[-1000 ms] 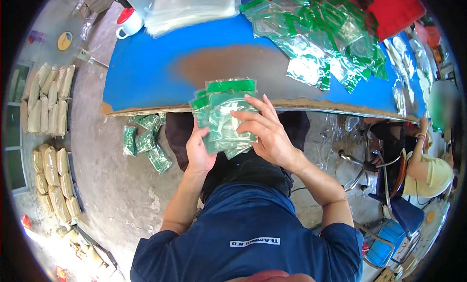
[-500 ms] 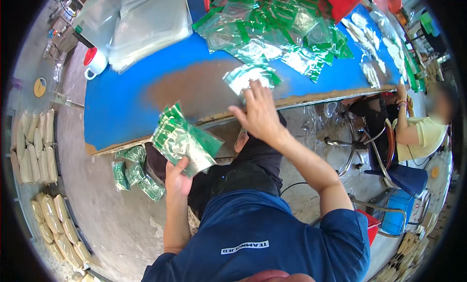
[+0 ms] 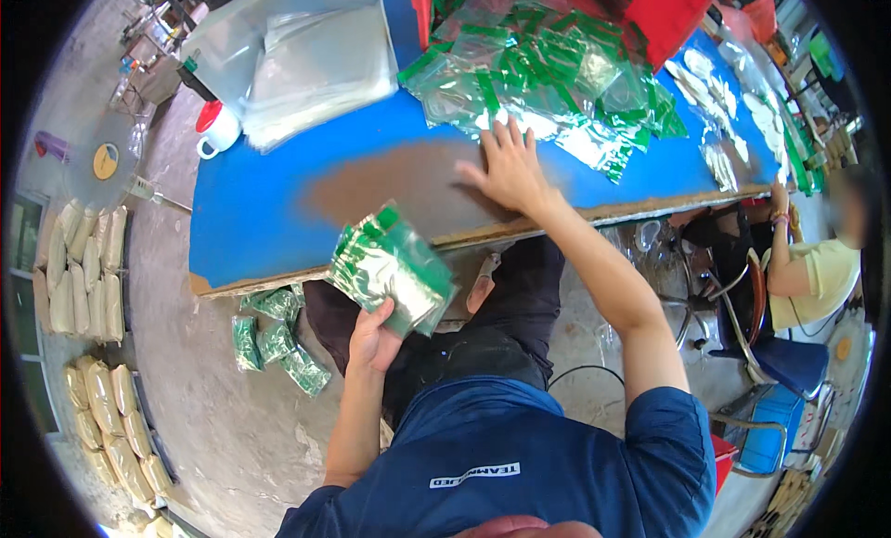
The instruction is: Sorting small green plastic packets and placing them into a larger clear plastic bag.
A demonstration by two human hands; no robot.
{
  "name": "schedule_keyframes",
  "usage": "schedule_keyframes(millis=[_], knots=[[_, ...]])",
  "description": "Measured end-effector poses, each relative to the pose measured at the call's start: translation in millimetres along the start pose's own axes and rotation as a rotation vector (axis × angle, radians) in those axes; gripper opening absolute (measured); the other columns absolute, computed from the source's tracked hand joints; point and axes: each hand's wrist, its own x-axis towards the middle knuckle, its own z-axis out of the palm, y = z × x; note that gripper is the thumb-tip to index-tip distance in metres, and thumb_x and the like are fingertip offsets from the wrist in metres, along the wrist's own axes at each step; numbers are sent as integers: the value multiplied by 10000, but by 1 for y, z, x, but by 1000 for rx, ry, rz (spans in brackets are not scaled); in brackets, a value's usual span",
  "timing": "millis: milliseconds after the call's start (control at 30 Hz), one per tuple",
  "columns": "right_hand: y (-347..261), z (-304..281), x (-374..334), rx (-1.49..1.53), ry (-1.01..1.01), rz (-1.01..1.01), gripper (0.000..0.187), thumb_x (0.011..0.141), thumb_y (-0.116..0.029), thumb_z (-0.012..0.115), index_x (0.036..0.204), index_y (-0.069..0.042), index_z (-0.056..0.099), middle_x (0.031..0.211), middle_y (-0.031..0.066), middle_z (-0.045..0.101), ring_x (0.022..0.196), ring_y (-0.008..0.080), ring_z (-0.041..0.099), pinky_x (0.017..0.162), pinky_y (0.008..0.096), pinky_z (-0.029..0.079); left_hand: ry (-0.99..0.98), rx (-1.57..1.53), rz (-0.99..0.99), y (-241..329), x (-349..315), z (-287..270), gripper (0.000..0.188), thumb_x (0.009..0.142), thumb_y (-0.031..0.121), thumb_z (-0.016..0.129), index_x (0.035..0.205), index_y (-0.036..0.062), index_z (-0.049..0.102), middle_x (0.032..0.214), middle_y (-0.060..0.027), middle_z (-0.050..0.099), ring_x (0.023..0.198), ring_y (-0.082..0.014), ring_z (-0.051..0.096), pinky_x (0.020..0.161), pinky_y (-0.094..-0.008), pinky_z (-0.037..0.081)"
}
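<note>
My left hand (image 3: 373,338) grips a stack of flat green-and-clear plastic packets (image 3: 394,273), held in front of the table's near edge above my lap. The thumb lies on top of the stack; the other fingers are mostly hidden beneath it. My right hand (image 3: 515,171) is stretched over the blue tabletop (image 3: 251,204), fingers spread. Its fingertips reach the near edge of a loose pile of similar packets (image 3: 557,74). Whether they press on a packet there cannot be made out.
A stack of clear plastic sheets or bags (image 3: 320,74) lies at the table's far left, near a white mug with a red top (image 3: 218,129). Red material (image 3: 673,18) stands behind the pile. Green packets (image 3: 278,338) lie on the floor. A seated person (image 3: 812,269) is at right.
My right hand has moved forward to the pile's edge; the packet that was under it nearer me no longer shows there. My left hand still holds its stack. The whole view has shifted slightly.
</note>
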Motion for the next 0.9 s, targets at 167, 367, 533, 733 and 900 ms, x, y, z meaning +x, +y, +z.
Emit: schedule_keyframes(millis=[167, 367, 533, 733, 900], knots=[[-58, -36, -37, 314, -133, -304, 515, 877, -407, 649, 1243, -51, 582, 1174, 204, 509, 1263, 446, 404, 1097, 644, 253, -83, -298, -94, -2, -1, -20, 547, 934, 112, 641, 1426, 48, 411, 1396, -105, 528, 1314, -278, 489, 1129, -477, 375], [-81, -20, -44, 625, -181, -391, 366, 892, -200, 617, 1198, 0, 597, 1192, 229, 563, 1140, 419, 533, 1026, 477, 417, 34, -194, 28, 1, 6, 5, 450, 982, 108, 564, 1406, 31, 431, 1386, -101, 537, 1302, -246, 501, 1128, -433, 382], [-78, -4, 19, 668, -48, -202, 358, 933, -236, 586, 1179, 24, 605, 1200, 231, 588, 1099, 392, 579, 929, 445, 473, 98, -242, 37, 8, 5, 3, 465, 956, 71, 588, 1396, 34, 443, 1366, -95, 550, 1279, -239, 519, 1121, -426, 391], [-79, 24, 29, 391, -40, -361, 438, 939, -357, 603, 1164, 17, 558, 1214, 270, 553, 1119, 427, 530, 921, 478, 462, 129, -207, 110, 16, -5, -13, 518, 894, -2, 626, 1380, 23, 451, 1334, -94, 564, 1238, -249, 546, 1105, -417, 408], [-103, -26, 13, 1074, -691, -327, 344, 1021, -288, 479, 914, -4, 642, 818, 146, 640, 785, 319, 607, 769, 390, 499, 99, 56, 175, 29, -7, 3, 557, 864, -10, 655, 1379, 11, 444, 1313, -108, 568, 1212, -255, 559, 1060, -418, 444]])
